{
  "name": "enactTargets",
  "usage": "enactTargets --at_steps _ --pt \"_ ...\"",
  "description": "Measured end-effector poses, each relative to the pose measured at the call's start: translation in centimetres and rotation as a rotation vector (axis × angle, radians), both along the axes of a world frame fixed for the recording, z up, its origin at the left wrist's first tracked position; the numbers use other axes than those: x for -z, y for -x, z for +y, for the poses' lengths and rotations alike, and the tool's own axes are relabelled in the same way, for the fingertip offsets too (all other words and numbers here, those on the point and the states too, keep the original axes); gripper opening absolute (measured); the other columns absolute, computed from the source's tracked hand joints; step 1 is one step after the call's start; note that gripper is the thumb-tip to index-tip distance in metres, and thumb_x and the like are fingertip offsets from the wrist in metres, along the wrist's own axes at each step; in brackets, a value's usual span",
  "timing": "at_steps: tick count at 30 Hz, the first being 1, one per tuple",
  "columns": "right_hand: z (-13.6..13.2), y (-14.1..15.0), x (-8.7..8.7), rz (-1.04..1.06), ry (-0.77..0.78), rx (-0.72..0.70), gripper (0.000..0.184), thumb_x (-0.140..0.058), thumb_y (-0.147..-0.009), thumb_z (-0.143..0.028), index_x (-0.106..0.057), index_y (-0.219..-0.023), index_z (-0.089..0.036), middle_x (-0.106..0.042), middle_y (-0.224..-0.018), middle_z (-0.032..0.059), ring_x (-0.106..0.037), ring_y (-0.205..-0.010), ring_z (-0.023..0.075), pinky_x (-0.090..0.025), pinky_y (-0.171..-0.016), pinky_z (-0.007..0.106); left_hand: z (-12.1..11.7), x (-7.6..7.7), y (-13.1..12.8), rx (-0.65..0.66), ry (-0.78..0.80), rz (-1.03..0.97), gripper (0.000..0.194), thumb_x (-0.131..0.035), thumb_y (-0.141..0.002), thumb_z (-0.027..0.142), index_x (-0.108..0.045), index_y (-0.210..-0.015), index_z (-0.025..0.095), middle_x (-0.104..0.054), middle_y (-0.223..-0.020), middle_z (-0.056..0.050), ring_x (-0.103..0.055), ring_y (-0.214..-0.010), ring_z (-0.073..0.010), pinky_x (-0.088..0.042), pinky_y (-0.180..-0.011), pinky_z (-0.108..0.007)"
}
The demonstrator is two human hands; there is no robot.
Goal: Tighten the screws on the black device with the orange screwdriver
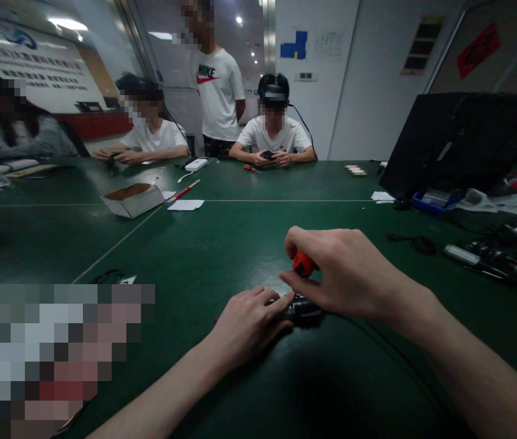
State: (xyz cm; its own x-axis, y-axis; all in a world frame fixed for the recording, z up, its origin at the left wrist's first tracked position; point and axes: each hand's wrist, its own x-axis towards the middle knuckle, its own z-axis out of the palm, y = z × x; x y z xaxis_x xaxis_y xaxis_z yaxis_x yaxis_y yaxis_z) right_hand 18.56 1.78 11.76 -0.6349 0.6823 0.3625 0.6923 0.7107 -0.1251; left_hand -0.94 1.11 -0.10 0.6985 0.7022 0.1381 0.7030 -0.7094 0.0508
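Observation:
My right hand (pixel 347 262) is closed around a screwdriver with a red and black handle (pixel 303 264), held above the table. Its shaft and tip are hidden from me. Beneath it lies a dark, shiny, rounded device (pixel 306 308), with a thin black cable (pixel 377 334) trailing off to the right. My left hand (pixel 249 317) presses the device to the table, its fingers curled over the left part. Much of the device is covered by both hands, so its exact kind does not show.
An open white box (pixel 135 201) stands at mid-left beside a red pen (pixel 184 191) and white paper (pixel 186 205). Right are a black monitor (pixel 464 143), a blue tray (pixel 432 200) and tangled cables (pixel 505 259). Several people are across the green table (pixel 222 238); a blurred patch covers the left front.

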Motion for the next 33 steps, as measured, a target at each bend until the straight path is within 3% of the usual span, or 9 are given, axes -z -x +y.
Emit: enactTargets --at_steps 7,11,15,18,20,23,26,29,33 --pt "0.2 -0.2 -0.3 0.057 0.057 -0.110 0.014 -0.056 -0.083 -0.017 -0.051 -0.097 -0.019 -0.060 -0.089 -0.0002 -0.052 -0.074 0.0123 -0.035 -0.061 0.024 0.0 -0.1 -0.1 0.003 -0.002 0.002 0.028 -0.056 -0.094 0.033 -0.057 -0.119 0.022 -0.065 -0.101 -0.007 -0.060 -0.084 -0.0231 -0.050 -0.067 -0.033" --pt "0.4 -0.4 -0.1 0.163 0.200 -0.233 0.018 -0.054 -0.076 -0.005 -0.051 -0.089 -0.018 -0.058 -0.088 -0.0011 -0.050 -0.073 0.0100 -0.037 -0.064 0.023 0.0 0.1 0.0 0.013 -0.021 -0.022 0.026 -0.056 -0.094 0.033 -0.057 -0.117 0.022 -0.065 -0.098 -0.006 -0.060 -0.082 -0.0227 -0.050 -0.067 -0.033" --pt "0.9 -0.2 0.3 0.366 0.433 -0.347 0.014 -0.061 -0.082 -0.020 -0.048 -0.077 -0.018 -0.052 -0.074 -0.0037 -0.047 -0.065 0.0084 -0.038 -0.060 0.021 0.0 0.1 0.1 0.014 -0.024 -0.023 0.022 -0.054 -0.095 0.034 -0.059 -0.112 0.021 -0.064 -0.099 -0.007 -0.061 -0.086 -0.0232 -0.050 -0.069 -0.032" --pt "1.2 0.2 0.5 0.459 0.546 -0.320 0.016 -0.050 -0.093 -0.029 -0.048 -0.081 -0.018 -0.054 -0.069 -0.0039 -0.050 -0.061 0.0083 -0.037 -0.056 0.021 0.0 0.1 0.0 0.005 -0.018 -0.016 0.027 -0.055 -0.094 0.034 -0.057 -0.118 0.022 -0.064 -0.100 -0.007 -0.060 -0.086 -0.0234 -0.050 -0.068 -0.032" --pt "1.1 0.4 0.4 0.417 0.462 -0.215 0.013 -0.043 -0.096 -0.026 -0.048 -0.087 -0.018 -0.057 -0.071 -0.0031 -0.052 -0.061 0.0090 -0.036 -0.058 0.022 0.0 0.1 0.0 -0.004 -0.017 -0.016 0.031 -0.056 -0.094 0.034 -0.054 -0.123 0.023 -0.065 -0.099 -0.006 -0.060 -0.084 -0.0228 -0.050 -0.067 -0.032" --pt "0.9 0.3 0.2 0.240 0.187 -0.047 0.010 -0.041 -0.095 -0.025 -0.048 -0.093 -0.019 -0.059 -0.075 -0.0018 -0.051 -0.062 0.0102 -0.032 -0.058 0.024 0.0 0.1 0.0 0.001 -0.008 -0.019 0.033 -0.055 -0.095 0.035 -0.053 -0.125 0.023 -0.065 -0.098 -0.006 -0.060 -0.083 -0.0225 -0.050 -0.068 -0.032" --pt "0.5 0.1 0.1 0.056 0.003 0.044 0.022 -0.042 -0.095 -0.039 -0.050 -0.088 -0.020 -0.057 -0.068 -0.0018 -0.047 -0.057 0.0116 -0.026 -0.054 0.025 0.1 0.1 0.1 0.011 -0.001 -0.024 0.034 -0.055 -0.094 0.035 -0.053 -0.126 0.023 -0.065 -0.102 -0.007 -0.061 -0.085 -0.0232 -0.051 -0.069 -0.033" --pt "0.2 -0.1 0.0 -0.044 -0.070 0.102 0.033 -0.048 -0.090 -0.052 -0.051 -0.081 -0.021 -0.053 -0.060 -0.0022 -0.043 -0.053 0.0124 -0.021 -0.052 0.026 0.0 0.2 0.0 0.007 -0.010 -0.031 0.034 -0.058 -0.093 0.034 -0.053 -0.125 0.023 -0.065 -0.104 -0.007 -0.061 -0.086 -0.0230 -0.051 -0.070 -0.033" --pt "0.2 -0.3 -0.2 -0.042 -0.012 0.063 0.017 -0.057 -0.087 -0.036 -0.051 -0.088 -0.021 -0.059 -0.072 -0.0012 -0.048 -0.060 0.0128 -0.026 -0.053 0.025 -0.1 0.1 0.0 -0.005 -0.026 -0.023 0.033 -0.057 -0.093 0.033 -0.054 -0.124 0.023 -0.065 -0.100 -0.007 -0.061 -0.082 -0.0216 -0.050 -0.069 -0.032"
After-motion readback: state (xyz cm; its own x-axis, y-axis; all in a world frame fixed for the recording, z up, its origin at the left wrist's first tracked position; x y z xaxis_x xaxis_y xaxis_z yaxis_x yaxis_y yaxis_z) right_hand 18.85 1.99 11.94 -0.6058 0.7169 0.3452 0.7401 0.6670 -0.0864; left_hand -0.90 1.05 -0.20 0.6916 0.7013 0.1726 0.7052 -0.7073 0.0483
